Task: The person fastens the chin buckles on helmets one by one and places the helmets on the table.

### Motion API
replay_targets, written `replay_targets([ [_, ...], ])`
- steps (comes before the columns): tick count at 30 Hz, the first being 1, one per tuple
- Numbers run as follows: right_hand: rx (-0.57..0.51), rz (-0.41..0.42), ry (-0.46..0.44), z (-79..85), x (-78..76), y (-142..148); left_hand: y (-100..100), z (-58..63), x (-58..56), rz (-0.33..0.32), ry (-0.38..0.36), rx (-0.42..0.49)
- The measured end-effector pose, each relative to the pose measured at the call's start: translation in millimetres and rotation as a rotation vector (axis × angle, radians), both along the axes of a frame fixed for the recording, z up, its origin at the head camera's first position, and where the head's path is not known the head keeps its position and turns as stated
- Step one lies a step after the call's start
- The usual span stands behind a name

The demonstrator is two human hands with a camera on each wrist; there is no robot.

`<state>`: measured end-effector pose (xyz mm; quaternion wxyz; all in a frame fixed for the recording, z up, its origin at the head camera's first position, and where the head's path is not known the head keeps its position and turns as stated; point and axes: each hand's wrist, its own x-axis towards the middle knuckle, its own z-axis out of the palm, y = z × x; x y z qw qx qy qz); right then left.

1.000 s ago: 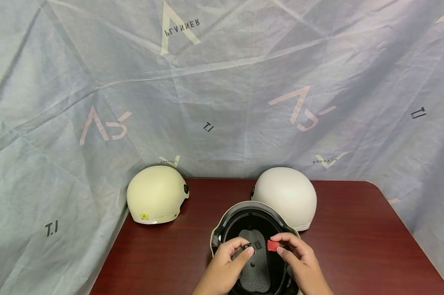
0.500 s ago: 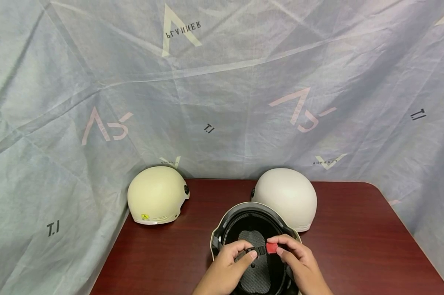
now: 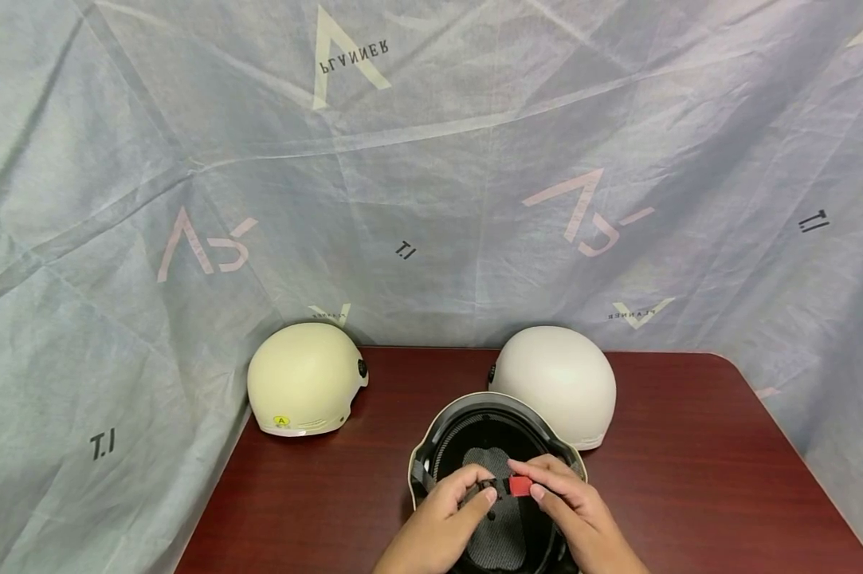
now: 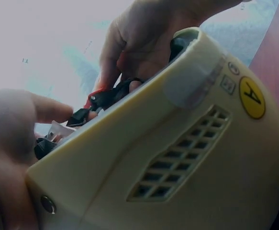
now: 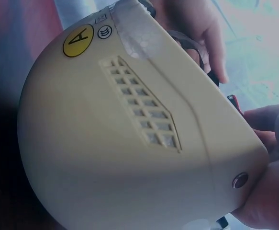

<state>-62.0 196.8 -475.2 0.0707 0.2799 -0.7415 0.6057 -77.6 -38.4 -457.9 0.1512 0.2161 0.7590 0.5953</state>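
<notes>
A cream helmet lies upside down at the table's front, its black inside and grey padding facing up. Over that opening, my left hand pinches the black buckle half on its strap between thumb and forefinger. Facing it, my right hand pinches the red buckle half the same way. The two halves are close together and roughly in line; whether they touch I cannot tell. Both wrist views show the helmet's outer shell with a vent grille and a yellow round sticker.
A pale yellow helmet stands at the back left of the dark red table. Directly behind the upturned one is a white helmet. A grey printed cloth hangs behind the table.
My right hand has moved left with the red buckle half, closing the gap to the black half. My left hand has shifted only slightly right. The helmets have stayed put.
</notes>
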Motion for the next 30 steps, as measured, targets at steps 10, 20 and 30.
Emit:
replay_targets([
  [10,0.072,-0.077,0.002,0.0,1.2,-2.2,-2.9,-3.4,0.0,-0.019,0.016,0.049],
  [20,-0.037,-0.122,-0.016,-6.3,2.4,-6.5,-2.8,-6.5,1.2,0.025,0.004,0.089],
  [30,0.013,-0.117,0.036,-7.4,2.4,-6.1,-4.5,-8.3,-2.3,0.063,0.032,0.064],
])
